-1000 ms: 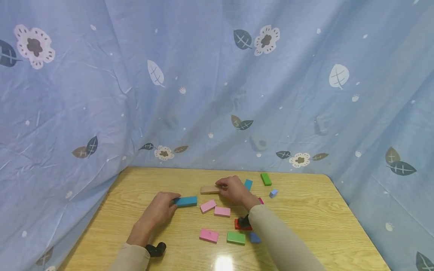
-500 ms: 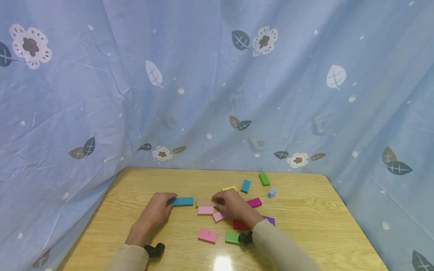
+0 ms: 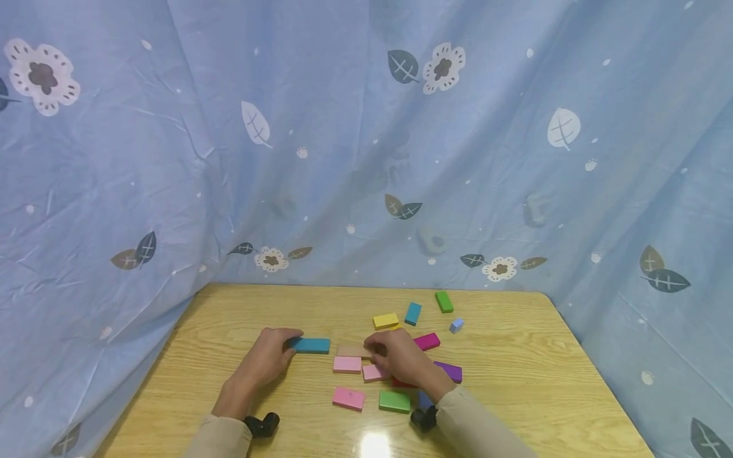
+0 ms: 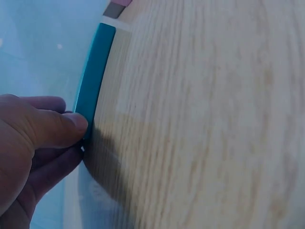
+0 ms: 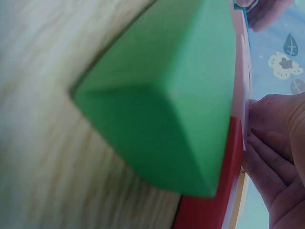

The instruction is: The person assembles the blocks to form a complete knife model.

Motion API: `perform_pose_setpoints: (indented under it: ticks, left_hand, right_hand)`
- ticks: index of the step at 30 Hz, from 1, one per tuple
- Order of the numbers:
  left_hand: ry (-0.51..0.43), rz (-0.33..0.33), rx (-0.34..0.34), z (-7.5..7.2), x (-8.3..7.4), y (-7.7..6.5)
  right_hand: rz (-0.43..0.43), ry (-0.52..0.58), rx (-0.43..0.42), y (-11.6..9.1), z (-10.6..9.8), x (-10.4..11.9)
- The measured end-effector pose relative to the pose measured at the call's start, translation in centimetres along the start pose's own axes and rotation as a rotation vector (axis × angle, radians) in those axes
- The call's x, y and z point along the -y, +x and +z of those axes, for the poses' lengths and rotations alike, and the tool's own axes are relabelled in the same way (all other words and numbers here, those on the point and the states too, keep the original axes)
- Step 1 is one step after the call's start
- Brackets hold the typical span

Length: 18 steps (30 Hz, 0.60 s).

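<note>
In the head view my left hand (image 3: pixel 266 356) pinches the left end of a blue block (image 3: pixel 312 345) lying on the table. The left wrist view shows the thumb pressed on this block (image 4: pixel 96 71) and fingers behind it. My right hand (image 3: pixel 401 357) holds the right end of a tan wooden block (image 3: pixel 352 350), in line with the blue one and a small gap apart. Just nearer me lie two light pink blocks, one left (image 3: pixel 347 364) and one right (image 3: pixel 375 373), the latter partly under the right hand. In the right wrist view a green block (image 5: pixel 157 95) hides much.
Nearer me lie a darker pink block (image 3: pixel 349 399) and a green block (image 3: pixel 394 401). Beyond and right are yellow (image 3: pixel 385 320), blue (image 3: pixel 413 313), green (image 3: pixel 444 302), light blue (image 3: pixel 456 326), magenta (image 3: pixel 427 341) and purple (image 3: pixel 450 372) blocks. A patterned curtain (image 3: pixel 343 127) hangs behind the table.
My right hand has drawn the tan block toward me, into line with the blue block. Both light pink blocks have shifted nearer me and straightened. My left hand stays on the blue block.
</note>
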State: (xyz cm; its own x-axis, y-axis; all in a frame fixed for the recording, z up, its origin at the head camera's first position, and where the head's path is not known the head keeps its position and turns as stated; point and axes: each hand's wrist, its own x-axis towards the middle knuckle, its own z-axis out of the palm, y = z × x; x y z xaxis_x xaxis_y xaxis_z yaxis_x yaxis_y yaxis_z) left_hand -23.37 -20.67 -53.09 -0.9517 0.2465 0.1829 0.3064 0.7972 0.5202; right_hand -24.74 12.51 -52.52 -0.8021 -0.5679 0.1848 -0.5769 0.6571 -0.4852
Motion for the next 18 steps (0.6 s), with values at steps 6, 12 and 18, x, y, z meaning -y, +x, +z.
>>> perform_pose_setpoints:
  ticks: [6,12,18]
  left_hand:
    - [-0.015,-0.006,0.000,0.0,0.0,0.1]
    - [-0.018,-0.018,0.002,0.1,0.0,0.0]
    - [-0.015,-0.021,0.003,0.1,0.1,0.1]
  right_hand:
    - [-0.023,-0.048,-0.026,0.8,0.5,0.0]
    - [-0.003,-0.071,-0.024,1.4,0.8,0.1]
    - [0.012,-0.067,-0.025,1.7,1.0,0.2]
